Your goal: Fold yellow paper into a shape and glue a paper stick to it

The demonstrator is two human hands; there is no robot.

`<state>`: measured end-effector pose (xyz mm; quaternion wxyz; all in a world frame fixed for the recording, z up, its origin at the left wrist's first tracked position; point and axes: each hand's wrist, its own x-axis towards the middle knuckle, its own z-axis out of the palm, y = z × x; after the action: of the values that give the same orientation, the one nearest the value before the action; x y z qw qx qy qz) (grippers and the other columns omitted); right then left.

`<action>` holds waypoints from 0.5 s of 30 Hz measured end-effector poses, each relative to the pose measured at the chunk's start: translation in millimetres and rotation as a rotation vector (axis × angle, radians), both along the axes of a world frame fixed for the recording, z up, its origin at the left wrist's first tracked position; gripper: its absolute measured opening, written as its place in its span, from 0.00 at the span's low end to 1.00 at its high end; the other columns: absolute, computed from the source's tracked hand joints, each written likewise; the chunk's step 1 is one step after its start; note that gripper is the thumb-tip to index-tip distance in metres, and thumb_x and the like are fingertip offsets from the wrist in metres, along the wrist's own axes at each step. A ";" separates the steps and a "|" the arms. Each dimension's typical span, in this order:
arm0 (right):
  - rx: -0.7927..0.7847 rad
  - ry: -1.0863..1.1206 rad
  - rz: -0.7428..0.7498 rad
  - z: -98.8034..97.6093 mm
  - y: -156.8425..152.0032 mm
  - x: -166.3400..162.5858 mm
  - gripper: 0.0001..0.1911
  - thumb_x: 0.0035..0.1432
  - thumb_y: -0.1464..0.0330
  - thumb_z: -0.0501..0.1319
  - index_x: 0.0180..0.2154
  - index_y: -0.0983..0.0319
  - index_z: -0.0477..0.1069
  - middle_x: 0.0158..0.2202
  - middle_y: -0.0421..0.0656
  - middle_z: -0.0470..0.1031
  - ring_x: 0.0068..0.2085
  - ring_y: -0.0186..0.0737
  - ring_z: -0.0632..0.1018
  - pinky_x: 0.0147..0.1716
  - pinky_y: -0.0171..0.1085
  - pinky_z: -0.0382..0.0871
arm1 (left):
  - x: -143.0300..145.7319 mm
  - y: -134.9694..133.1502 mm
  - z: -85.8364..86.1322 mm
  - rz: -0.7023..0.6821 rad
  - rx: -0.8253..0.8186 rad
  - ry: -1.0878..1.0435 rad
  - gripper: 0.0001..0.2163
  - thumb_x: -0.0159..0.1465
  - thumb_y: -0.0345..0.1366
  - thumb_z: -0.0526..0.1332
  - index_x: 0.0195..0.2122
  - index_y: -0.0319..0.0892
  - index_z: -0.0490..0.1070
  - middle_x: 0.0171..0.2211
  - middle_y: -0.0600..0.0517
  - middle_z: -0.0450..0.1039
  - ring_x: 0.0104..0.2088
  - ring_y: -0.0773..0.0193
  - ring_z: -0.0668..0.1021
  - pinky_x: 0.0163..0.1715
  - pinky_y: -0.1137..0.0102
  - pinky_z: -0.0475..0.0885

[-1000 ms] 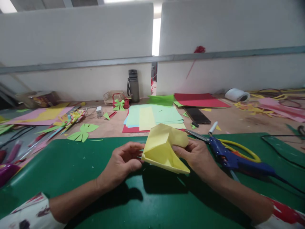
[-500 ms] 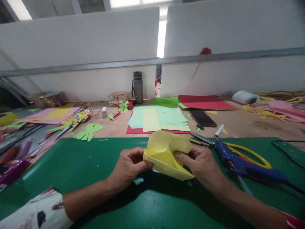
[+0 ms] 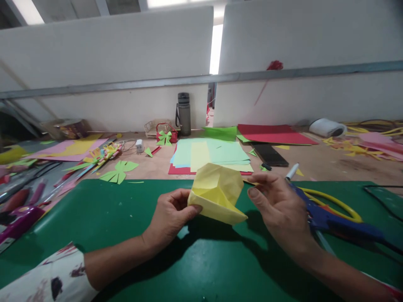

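Observation:
A folded piece of yellow paper (image 3: 217, 201), opened out like a pocket, is held above the green mat (image 3: 126, 226). My left hand (image 3: 171, 216) pinches its left corner between thumb and fingers. Just to the right of the paper, my right hand (image 3: 280, 205) is apart from it, thumb and fingers spread with nothing between them. Behind that hand lies a blue glue gun (image 3: 343, 222), its front part hidden by the hand. The scissors beside it are now mostly covered.
A stack of pale green paper (image 3: 179, 153) lies behind the mat, with a black phone (image 3: 270, 154) to its right. A grey bottle (image 3: 184, 115) stands by the wall. Green paper cut-outs (image 3: 119, 172) and a purple tool (image 3: 22, 226) are on the left.
My right hand has let go of the yellow paper and moved right, its fingers opening. My left hand still holds the paper, whose right side has swung up slightly.

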<state>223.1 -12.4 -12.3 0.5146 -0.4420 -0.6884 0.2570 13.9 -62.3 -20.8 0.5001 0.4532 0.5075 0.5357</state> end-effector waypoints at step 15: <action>0.501 -0.598 0.326 -13.4 -8.2 -11.6 0.11 0.59 0.75 0.54 0.26 0.63 0.68 0.25 0.43 0.72 0.28 0.36 0.70 0.31 0.37 0.61 | 6.2 -14.4 -2.5 -0.137 0.097 -0.093 0.15 0.62 0.36 0.58 0.48 0.41 0.57 0.41 0.46 0.75 0.35 0.64 0.78 0.39 0.66 0.73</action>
<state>211.4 -20.6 -25.7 0.3364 -0.2434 -0.9095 0.0202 20.1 -76.7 -23.4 0.5360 0.4850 0.4251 0.5447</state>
